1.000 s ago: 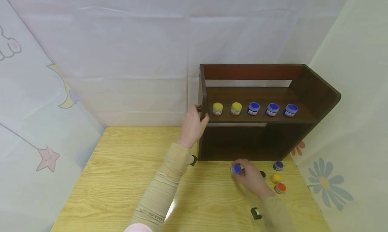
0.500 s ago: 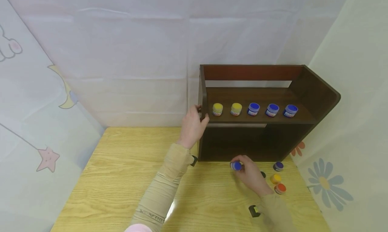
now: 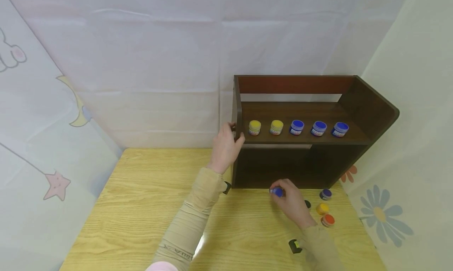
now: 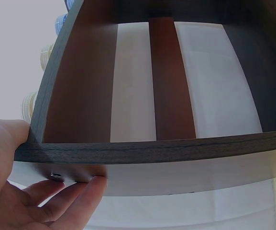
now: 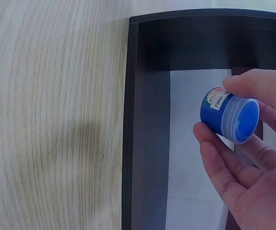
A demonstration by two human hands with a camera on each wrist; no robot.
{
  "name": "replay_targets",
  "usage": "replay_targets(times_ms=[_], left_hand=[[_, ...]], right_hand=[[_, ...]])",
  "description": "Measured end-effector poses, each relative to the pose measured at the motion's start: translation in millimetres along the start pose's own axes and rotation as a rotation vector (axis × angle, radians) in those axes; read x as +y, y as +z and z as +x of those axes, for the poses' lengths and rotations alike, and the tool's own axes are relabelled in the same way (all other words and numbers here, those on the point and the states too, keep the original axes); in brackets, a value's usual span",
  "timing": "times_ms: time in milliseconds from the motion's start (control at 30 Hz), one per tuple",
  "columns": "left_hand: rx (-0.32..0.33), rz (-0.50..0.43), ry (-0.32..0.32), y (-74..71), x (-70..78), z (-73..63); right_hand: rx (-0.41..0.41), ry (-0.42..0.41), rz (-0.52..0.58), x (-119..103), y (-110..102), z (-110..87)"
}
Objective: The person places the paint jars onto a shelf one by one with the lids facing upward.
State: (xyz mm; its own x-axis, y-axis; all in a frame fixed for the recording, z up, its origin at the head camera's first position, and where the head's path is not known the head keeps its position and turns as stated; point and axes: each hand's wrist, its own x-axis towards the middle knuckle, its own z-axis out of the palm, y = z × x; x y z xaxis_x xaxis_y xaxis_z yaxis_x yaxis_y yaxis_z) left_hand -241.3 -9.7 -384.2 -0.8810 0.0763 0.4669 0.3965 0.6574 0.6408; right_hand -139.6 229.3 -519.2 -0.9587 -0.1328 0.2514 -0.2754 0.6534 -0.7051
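Observation:
My right hand (image 3: 293, 206) pinches a small blue paint jar (image 5: 228, 115) between thumb and fingers. In the right wrist view the jar is tilted, its lid facing the palm side and its label partly under the thumb. It is held at the shelf's lower opening, in front of the dark wooden shelf (image 3: 304, 109). My left hand (image 3: 225, 147) grips the shelf's left side panel (image 4: 185, 167), thumb at the front edge and fingertips against the outer face. Along the upper board stand two yellow jars (image 3: 276, 127) and three blue jars (image 3: 319, 128) in a row.
On the wooden table (image 3: 159, 184), right of my right hand, stand a purple-lidded jar (image 3: 325, 194), an orange-yellow jar (image 3: 322, 209) and a red-orange jar (image 3: 328, 220). A dark lid (image 3: 308, 204) shows partly behind the hand. Printed cloth walls (image 3: 407, 164) enclose the table.
My right hand has moved slightly forward toward the shelf's lower opening, and the blue paint jar has tipped in its fingers. The left hand keeps its place on the side panel.

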Motion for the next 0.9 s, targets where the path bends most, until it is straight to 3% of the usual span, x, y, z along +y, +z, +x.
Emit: replay_targets(times_ms=[400, 900], left_hand=[[-0.021, 0.004, -0.03, 0.9, 1.7, 0.5], [-0.023, -0.002, -0.036, 1.1, 1.3, 0.9]], right_hand=[[0.054, -0.014, -0.012, -1, 0, 5.8], [0.051, -0.07, -0.011, -4, -2, 27.5]])
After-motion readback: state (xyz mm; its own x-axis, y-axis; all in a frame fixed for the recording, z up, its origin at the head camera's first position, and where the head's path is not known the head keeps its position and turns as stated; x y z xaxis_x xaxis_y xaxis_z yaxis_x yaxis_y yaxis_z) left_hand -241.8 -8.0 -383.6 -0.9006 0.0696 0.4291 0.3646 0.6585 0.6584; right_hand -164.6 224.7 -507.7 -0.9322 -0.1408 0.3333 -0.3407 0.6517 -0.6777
